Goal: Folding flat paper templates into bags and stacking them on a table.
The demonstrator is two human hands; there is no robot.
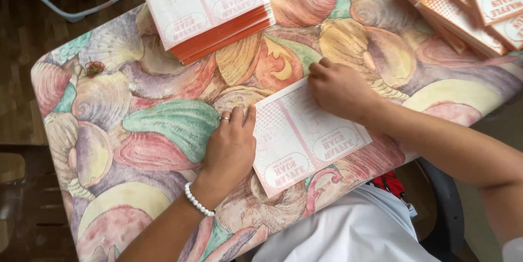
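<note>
Shell-patterned cloth covers the table [163, 126] I work at. From the head view, a flat paper sheet [305, 136] lies near the front edge; my left hand [231, 147] presses its left edge, fingers together, while my right hand [340, 90] pinches its top edge. Beyond sits a stack of sheets [207, 8].

One flat printed cardboard sheet [305, 136], white with orange-pink print, lies on the table [163, 126] under two hands, the left hand [231, 145] and the right hand [340, 90]. There is one neat stack of the same sheets [204, 6] at the far edge, too many layers to count, and at the far right one loose pile of folded orange-and-white cartons [468, 6], of which about five can be told apart. The left arm carries one white bead bracelet [197, 201] and one ring [224, 119], and one small cluster of rubber bands [92, 68] lies near the table's left corner.
</note>
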